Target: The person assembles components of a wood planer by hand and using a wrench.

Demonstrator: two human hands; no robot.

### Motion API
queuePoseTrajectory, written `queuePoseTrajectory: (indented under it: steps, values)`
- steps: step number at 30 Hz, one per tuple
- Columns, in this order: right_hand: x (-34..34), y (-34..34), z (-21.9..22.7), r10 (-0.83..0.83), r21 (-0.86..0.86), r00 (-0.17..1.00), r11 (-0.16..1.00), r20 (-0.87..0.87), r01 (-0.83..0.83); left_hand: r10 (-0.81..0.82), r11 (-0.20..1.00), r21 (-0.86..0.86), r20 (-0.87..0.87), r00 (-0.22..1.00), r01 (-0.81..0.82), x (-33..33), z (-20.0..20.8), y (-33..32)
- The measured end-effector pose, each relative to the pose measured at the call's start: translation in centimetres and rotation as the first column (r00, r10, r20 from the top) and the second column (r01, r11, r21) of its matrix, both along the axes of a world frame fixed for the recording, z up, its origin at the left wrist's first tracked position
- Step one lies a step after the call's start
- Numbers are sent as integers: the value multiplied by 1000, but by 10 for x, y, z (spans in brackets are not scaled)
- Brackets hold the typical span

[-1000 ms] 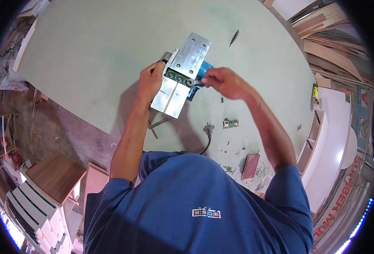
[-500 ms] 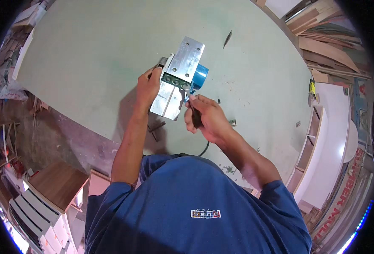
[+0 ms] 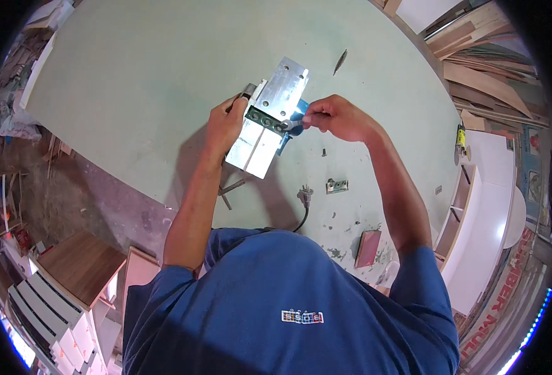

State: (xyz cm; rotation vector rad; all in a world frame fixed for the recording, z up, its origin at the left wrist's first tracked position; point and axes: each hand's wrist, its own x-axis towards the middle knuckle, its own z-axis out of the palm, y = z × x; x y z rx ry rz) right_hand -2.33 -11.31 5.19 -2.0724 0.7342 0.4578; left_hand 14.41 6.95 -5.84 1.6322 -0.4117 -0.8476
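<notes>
An electric hand planer [image 3: 282, 84] lies sole up on the pale green table, its silver plates facing me and a blue motor housing showing at the right. My left hand [image 3: 225, 128] is closed around the planer's left side. Across the middle of the sole, the dark cutter slot [image 3: 265, 119] shows several round bolt heads. My right hand [image 3: 338, 119] is closed on a small metal wrench [image 3: 290, 125], whose head rests at the right end of that slot. Fingers cover the rest of the wrench.
Below the planer lie a crossed dark metal tool [image 3: 231, 187], a power plug [image 3: 305, 195] with black cord and a small green-and-silver part [image 3: 336, 186]. A reddish block [image 3: 368, 248] sits nearer me. Farther off is a slim dark strip [image 3: 340, 61]. White shelving [image 3: 476, 212] stands right.
My right hand has swung up and to the right around the slot's end, with the wrench turning along. The planer has shifted slightly right, my left hand staying on it.
</notes>
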Motion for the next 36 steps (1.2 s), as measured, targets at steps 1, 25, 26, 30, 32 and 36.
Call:
queuePoseTrajectory:
  steps: [1,25,26,30,32,36]
  values:
    - [5,0,1,49,3,998,999,-37,-48,3,1000,4,0,1000,-3,1,-3,1]
    - [-15,10,-37,-33,122,998,992,54,27,-16,1000,15,22,1000,16,5,-12,-1]
    - [-22,22,-40,-162,189,984,971,70,146,-4,1000,-9,2,1000,4,7,-16,0]
    - [-37,91,-54,-609,311,784,774,121,552,-13,999,-30,-59,998,11,6,-15,-1]
    - [-40,103,-51,-657,388,748,715,92,581,-23,999,-32,-25,999,22,7,-16,-1]
    - [-41,78,-29,-417,94,877,909,240,407,-29,1000,-11,23,999,29,5,-13,-4]
